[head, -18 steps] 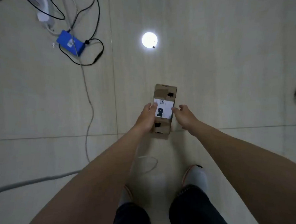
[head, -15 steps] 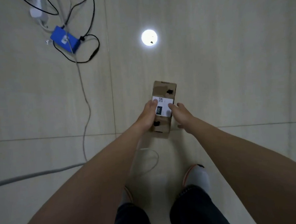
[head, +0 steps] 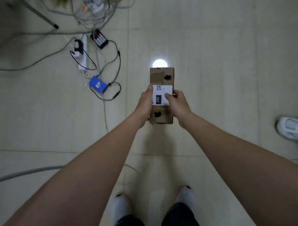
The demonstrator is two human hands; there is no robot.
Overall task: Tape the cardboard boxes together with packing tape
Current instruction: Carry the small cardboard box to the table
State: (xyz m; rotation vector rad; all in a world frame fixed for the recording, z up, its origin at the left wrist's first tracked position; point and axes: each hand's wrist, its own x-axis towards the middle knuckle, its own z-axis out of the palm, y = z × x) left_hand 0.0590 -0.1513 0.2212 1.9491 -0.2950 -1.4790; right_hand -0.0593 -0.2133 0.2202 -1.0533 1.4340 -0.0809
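- Cardboard boxes (head: 162, 77) sit in our two hands, held in the air at arm's length over the tiled floor (head: 228, 56), above and ahead of our feet.
- They read to us as one long brown block. A white label (head: 161, 92) marked 220 lies across its middle, so we cannot see any seam under it.
- Our left hand (head: 145, 102) grips the left edge, thumb (head: 150, 88) on the label's corner. The rest of that hand is hidden underneath.
- Our right hand (head: 177, 101) grips the right edge, its fingers (head: 178, 94) curled round the side and its thumb pressing the label.
- No packing tape roll shows anywhere, and neither hand holds one.
- Darker patches mark the cardboard, but we cannot tell whether they are tape.
- We judge the taping is either finished and being checked or not begun. The view cannot settle which.
- A blue device (head: 98, 84) and cables lie on the floor, well apart to the left.
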